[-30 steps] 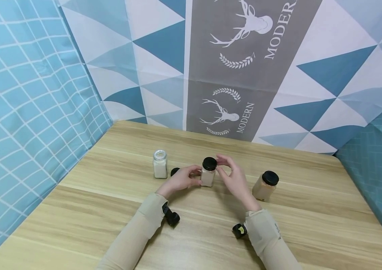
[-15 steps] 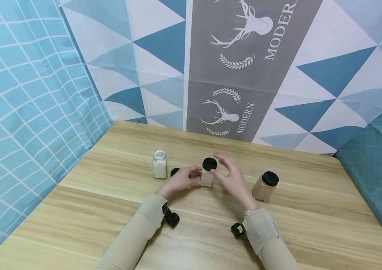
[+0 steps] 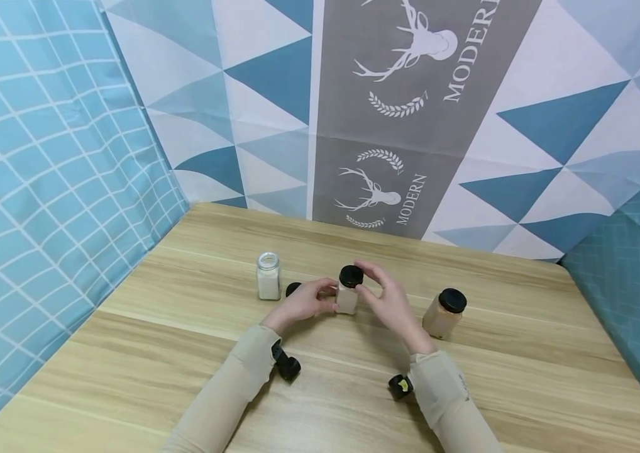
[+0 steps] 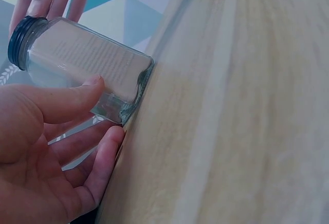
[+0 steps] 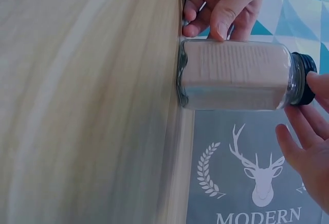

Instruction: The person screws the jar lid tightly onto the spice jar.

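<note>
A square glass jar (image 3: 346, 302) of pale powder stands upright on the table, a black screw lid (image 3: 351, 275) on its top. My left hand (image 3: 304, 302) holds the lower part of the jar from the left; in the left wrist view its thumb (image 4: 77, 100) lies along the glass. With thumb and fingers, my right hand (image 3: 392, 307) pinches the lid's rim, as the right wrist view also shows. Printed text on the jar's side is too blurred to read.
Left of my left hand stands a lidless jar (image 3: 268, 283) of white powder. Close to it a loose black lid (image 3: 293, 287) is partly hidden behind that hand. Another black-lidded jar (image 3: 442, 318) stands to the right. A patterned cloth (image 3: 371, 126) hangs behind the wooden table (image 3: 320, 402).
The right hand's fingers have shifted around the lid: raised off its far side half a second ago, they are now back against it. The left hand and the jar have stayed in place.
</note>
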The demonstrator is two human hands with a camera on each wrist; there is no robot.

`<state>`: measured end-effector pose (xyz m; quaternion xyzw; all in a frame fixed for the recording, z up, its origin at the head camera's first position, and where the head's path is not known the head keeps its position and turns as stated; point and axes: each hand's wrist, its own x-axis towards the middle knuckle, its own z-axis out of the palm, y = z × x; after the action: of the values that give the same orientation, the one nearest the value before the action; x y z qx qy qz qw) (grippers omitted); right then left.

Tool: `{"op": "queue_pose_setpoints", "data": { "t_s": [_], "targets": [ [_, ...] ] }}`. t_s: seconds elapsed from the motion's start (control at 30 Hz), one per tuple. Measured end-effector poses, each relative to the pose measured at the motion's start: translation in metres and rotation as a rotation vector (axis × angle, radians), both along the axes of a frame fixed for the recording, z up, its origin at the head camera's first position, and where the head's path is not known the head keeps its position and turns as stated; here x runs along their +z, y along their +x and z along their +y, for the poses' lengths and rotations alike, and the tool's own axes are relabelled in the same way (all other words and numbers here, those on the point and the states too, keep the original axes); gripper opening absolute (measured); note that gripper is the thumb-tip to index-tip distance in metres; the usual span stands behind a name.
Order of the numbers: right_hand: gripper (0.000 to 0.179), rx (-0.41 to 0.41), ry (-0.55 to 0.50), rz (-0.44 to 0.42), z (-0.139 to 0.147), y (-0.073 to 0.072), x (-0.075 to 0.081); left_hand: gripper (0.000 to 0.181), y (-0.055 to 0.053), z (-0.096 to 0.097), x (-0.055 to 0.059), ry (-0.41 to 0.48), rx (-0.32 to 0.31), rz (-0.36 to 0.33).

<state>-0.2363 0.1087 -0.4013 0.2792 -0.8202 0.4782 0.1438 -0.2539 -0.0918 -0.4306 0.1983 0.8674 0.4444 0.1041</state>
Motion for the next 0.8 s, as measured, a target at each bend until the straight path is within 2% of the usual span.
{"op": "queue_pose_setpoints", "data": {
  "t_s": [0.27, 0.33, 0.4, 0.47, 0.57, 0.8],
  "targets": [
    [0.035, -0.071, -0.031, 0.023, 0.0, 0.006, 0.009, 0.045, 0.002, 0.0, 0.001, 0.022, 0.002, 0.005],
    [0.035, -0.085, -0.03, 0.039, 0.001, 0.005, 0.009, 0.045, 0.001, 0.0, 0.001, 0.027, 0.0, 0.004],
    [0.035, -0.094, -0.023, 0.04, 0.003, 0.0, 0.002, 0.046, 0.001, 0.0, 0.0, 0.025, -0.002, 0.004],
    [0.035, -0.101, -0.012, 0.022, 0.004, -0.001, 0.002, 0.046, 0.001, 0.0, 0.0, 0.023, -0.004, 0.002],
    [0.038, -0.069, 0.009, 0.017, 0.004, -0.001, 0.002, 0.046, 0.001, 0.0, 0.001, 0.014, -0.005, 0.005],
    [0.044, 0.072, 0.017, 0.016, 0.0, -0.004, 0.001, 0.046, 0.001, -0.001, 0.002, 0.014, -0.01, -0.001]
  ]
}}
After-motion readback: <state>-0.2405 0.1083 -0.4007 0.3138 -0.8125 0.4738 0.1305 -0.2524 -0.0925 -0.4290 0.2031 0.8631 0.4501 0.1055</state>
